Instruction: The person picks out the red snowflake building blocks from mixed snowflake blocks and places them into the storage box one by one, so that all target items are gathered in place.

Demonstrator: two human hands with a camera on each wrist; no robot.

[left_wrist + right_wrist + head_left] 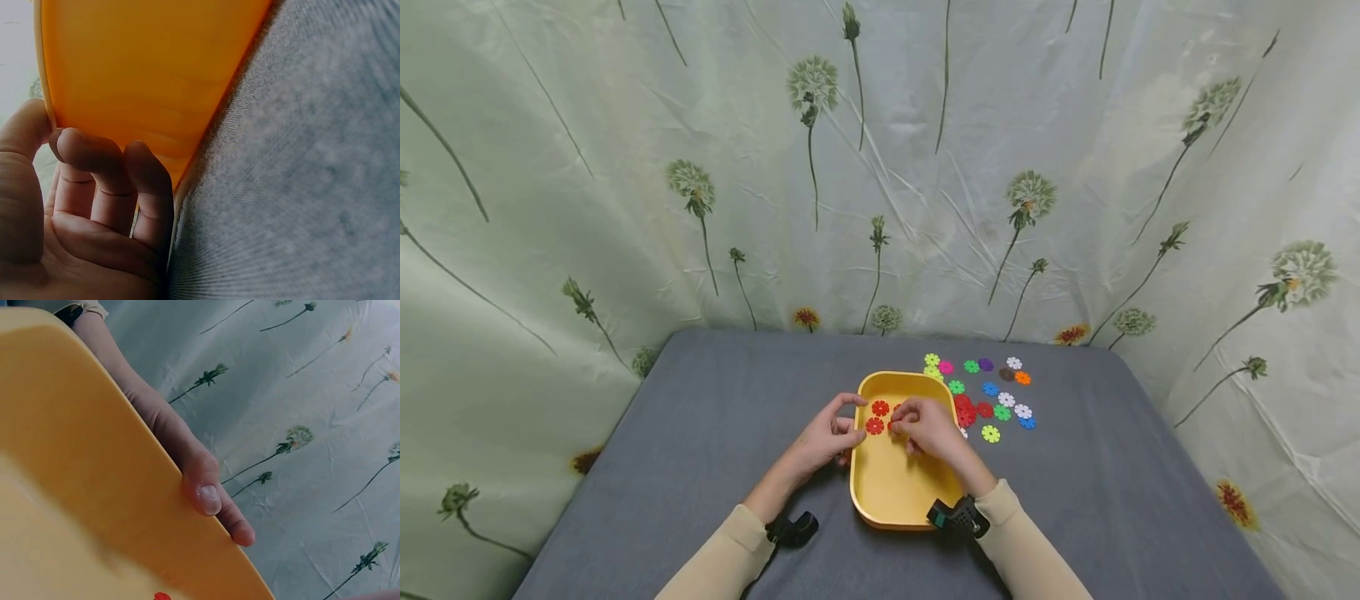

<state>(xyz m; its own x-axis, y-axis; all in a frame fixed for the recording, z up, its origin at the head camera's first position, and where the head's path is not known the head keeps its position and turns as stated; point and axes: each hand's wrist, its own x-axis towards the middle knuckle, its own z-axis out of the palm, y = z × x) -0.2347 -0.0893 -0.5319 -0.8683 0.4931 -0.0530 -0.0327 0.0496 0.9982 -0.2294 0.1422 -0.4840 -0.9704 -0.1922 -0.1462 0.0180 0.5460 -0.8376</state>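
Note:
A yellow plastic tray point(906, 492) stands on the cloth-covered table. My left hand point(822, 435) holds its left rim; in the right wrist view the thumb point(209, 499) lies over the edge, and in the left wrist view curled fingers point(103, 162) touch the outer wall. Inside the tray lie red flower-shaped discs point(875, 426), near its far left part. Over them is my right hand point(928, 427), thumb and forefinger pinched at a red flower-shaped disc point(891, 427), of which only a sliver shows. Another red disc is partly hidden behind those fingers.
Right of the tray, many coloured flower-shaped discs point(1002, 412) are scattered on the grey cloth point(737, 400). A cluster of red discs point(965, 411) lies close against the tray's right wall. A curtain with a dandelion print point(925, 192) hangs behind and beside the table.

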